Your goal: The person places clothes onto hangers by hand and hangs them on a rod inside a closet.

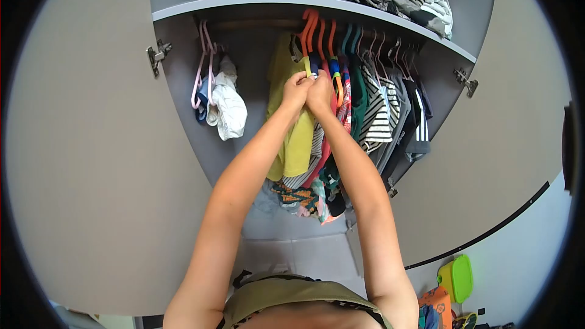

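Note:
Both of my hands are raised in the wardrobe among hanging clothes. My left hand [297, 90] has its fingers closed at the neckline of a yellow shirt [297, 149], which hangs from an orange hanger [308, 27]. Right beside it, my right hand [320, 92] is closed too, close to the same collar and a dark garment behind it. The two hands nearly touch. What lies between the right fingertips is too small to make out. A striped garment and a red one hang just right of the yellow shirt.
Pink hangers [210, 73] with a white garment [230, 109] hang at left. Striped and dark clothes [376, 113] fill the rail's right side. A shelf [317, 3] with folded clothes is above, loose clothes [298, 198] below. Open doors [91, 146] flank both sides.

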A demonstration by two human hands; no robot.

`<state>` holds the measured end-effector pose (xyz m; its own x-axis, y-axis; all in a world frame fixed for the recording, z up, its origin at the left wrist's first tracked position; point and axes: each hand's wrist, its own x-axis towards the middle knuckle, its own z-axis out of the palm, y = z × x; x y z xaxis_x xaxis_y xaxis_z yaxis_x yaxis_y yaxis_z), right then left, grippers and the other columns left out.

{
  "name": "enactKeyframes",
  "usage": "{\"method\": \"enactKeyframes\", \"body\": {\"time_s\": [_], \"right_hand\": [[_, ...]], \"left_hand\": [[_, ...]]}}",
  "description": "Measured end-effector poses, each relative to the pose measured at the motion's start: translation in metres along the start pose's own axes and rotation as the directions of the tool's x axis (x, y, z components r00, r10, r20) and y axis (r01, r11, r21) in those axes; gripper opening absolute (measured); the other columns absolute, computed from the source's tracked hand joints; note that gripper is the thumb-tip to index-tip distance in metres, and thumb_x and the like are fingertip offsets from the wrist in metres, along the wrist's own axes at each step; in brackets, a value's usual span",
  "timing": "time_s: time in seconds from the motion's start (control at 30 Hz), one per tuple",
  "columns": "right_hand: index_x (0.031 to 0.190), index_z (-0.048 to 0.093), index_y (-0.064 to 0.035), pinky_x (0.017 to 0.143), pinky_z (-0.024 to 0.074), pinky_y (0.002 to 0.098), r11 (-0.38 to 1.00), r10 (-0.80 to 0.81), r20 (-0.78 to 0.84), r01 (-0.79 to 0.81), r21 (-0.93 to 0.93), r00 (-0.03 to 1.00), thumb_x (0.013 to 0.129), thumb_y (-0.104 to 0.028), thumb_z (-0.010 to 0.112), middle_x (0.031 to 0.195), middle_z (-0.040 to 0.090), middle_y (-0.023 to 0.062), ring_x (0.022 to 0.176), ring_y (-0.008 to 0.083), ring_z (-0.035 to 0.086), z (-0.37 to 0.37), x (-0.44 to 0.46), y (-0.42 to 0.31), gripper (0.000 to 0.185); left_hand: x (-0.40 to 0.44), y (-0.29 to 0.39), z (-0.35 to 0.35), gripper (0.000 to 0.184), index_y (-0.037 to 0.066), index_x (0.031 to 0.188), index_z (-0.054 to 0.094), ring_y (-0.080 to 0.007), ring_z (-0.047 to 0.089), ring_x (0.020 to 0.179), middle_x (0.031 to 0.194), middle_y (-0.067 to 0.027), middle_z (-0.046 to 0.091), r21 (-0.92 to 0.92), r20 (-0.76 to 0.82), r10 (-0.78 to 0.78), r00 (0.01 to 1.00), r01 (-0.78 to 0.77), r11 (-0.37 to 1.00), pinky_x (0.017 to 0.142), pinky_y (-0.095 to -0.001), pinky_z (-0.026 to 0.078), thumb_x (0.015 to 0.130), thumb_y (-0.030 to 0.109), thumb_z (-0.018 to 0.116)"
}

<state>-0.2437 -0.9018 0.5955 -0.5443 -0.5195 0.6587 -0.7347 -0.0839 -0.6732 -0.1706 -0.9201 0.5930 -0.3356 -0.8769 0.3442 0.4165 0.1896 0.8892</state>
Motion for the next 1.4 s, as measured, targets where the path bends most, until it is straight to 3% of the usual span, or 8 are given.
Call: {"method": "enactKeyframes", "body": {"time_s": [0.4, 0.63, 0.67, 0.8, 0.9, 1.07, 1.3, 1.4], "right_hand": [[0.125, 0.050, 0.0044, 0.086, 0.0468, 0.0483, 0.996, 0.085, 0.079, -0.084, -0.021, 0.993, 0.084, -0.026, 0.058, 0.108, 0.062, 0.0294, 0.102, 0.0443, 0.060, 0.011, 0.020, 0.009, 0.052], [0.133, 0.046, 0.0035, 0.096, 0.0420, 0.0411, 0.928, -0.066, 0.075, 0.033, 0.371, 0.995, 0.091, -0.022, 0.047, 0.119, 0.057, 0.0308, 0.113, 0.0409, 0.056, 0.006, 0.022, 0.040, 0.050], [0.134, 0.044, 0.0051, 0.095, 0.0430, 0.0335, 0.952, 0.006, 0.158, -0.054, 0.300, 0.987, 0.095, -0.018, 0.046, 0.122, 0.058, 0.0239, 0.110, 0.0272, 0.058, 0.000, 0.024, 0.043, 0.046], [0.132, 0.044, 0.0078, 0.095, 0.0435, 0.0330, 0.962, 0.021, -0.014, -0.016, 0.273, 1.000, 0.093, -0.013, 0.048, 0.119, 0.060, 0.0244, 0.111, 0.0264, 0.059, -0.005, 0.032, 0.062, 0.045], [0.131, 0.047, 0.0044, 0.095, 0.0433, 0.0406, 0.958, 0.040, -0.104, -0.008, 0.288, 0.994, 0.092, -0.017, 0.046, 0.115, 0.060, 0.0294, 0.109, 0.0393, 0.059, -0.024, 0.039, 0.076, 0.045], [0.125, 0.055, 0.0013, 0.091, 0.0452, 0.0406, 0.955, 0.029, 0.003, -0.029, 0.295, 1.000, 0.092, -0.021, 0.049, 0.110, 0.063, 0.0278, 0.105, 0.0376, 0.061, -0.037, 0.046, 0.092, 0.040], [0.122, 0.057, 0.0013, 0.088, 0.0464, 0.0437, 0.979, -0.159, -0.003, 0.158, 0.130, 0.987, 0.094, -0.019, 0.047, 0.106, 0.062, 0.0292, 0.102, 0.0406, 0.061, -0.044, 0.035, 0.073, 0.036], [0.114, 0.061, -0.0003, 0.083, 0.0460, 0.0446, 0.945, -0.262, -0.036, 0.249, -0.211, 0.965, 0.091, -0.018, 0.053, 0.102, 0.063, 0.0231, 0.098, 0.0388, 0.059, -0.043, 0.026, 0.059, 0.030]], "left_hand": [[0.040, -0.022, -0.014, 0.041, 0.006, 0.129, 0.052, -0.0170, 0.056, 0.105, 0.118, -0.0073, 0.060, 0.021, 0.070, -0.127, 0.989, 0.126, 0.992, 0.087, -0.0309, 0.044, 0.097, 0.031, 0.051], [0.034, -0.017, 0.001, 0.042, 0.007, 0.130, 0.051, -0.0155, 0.056, 0.102, 0.115, -0.0057, 0.061, -0.020, 0.053, -0.190, 0.980, 0.191, 0.981, 0.083, -0.0331, 0.045, 0.097, 0.032, 0.051], [0.031, -0.019, 0.008, 0.042, 0.006, 0.131, 0.051, -0.0152, 0.057, 0.102, 0.115, -0.0062, 0.061, -0.007, 0.058, -0.159, 0.986, 0.159, 0.987, 0.083, -0.0319, 0.046, 0.097, 0.030, 0.052], [0.042, -0.038, 0.033, 0.042, -0.001, 0.132, 0.048, -0.0169, 0.058, 0.101, 0.117, -0.0100, 0.060, -0.076, 0.114, -0.071, 0.991, 0.080, 0.994, 0.087, -0.0277, 0.046, 0.094, 0.016, 0.057], [0.046, -0.047, 0.062, 0.038, -0.003, 0.129, 0.050, -0.0180, 0.058, 0.101, 0.115, -0.0124, 0.061, -0.116, 0.141, -0.086, 0.986, 0.103, 0.988, 0.088, -0.0288, 0.046, 0.094, 0.012, 0.055], [0.046, -0.049, 0.074, 0.033, -0.004, 0.123, 0.054, -0.0172, 0.059, 0.098, 0.111, -0.0122, 0.062, -0.144, 0.112, -0.114, 0.987, 0.129, 0.981, 0.086, -0.0275, 0.047, 0.093, 0.009, 0.057], [0.049, -0.064, 0.065, 0.025, -0.007, 0.111, 0.059, -0.0152, 0.059, 0.093, 0.102, -0.0111, 0.065, -0.127, 0.024, -0.032, 0.999, 0.035, 0.991, 0.082, -0.0258, 0.047, 0.089, 0.005, 0.058], [0.045, -0.058, 0.060, 0.025, -0.008, 0.111, 0.059, -0.0151, 0.060, 0.091, 0.101, -0.0108, 0.064, -0.166, 0.045, -0.048, 0.998, 0.055, 0.985, 0.081, -0.0254, 0.047, 0.089, 0.004, 0.056]]}}
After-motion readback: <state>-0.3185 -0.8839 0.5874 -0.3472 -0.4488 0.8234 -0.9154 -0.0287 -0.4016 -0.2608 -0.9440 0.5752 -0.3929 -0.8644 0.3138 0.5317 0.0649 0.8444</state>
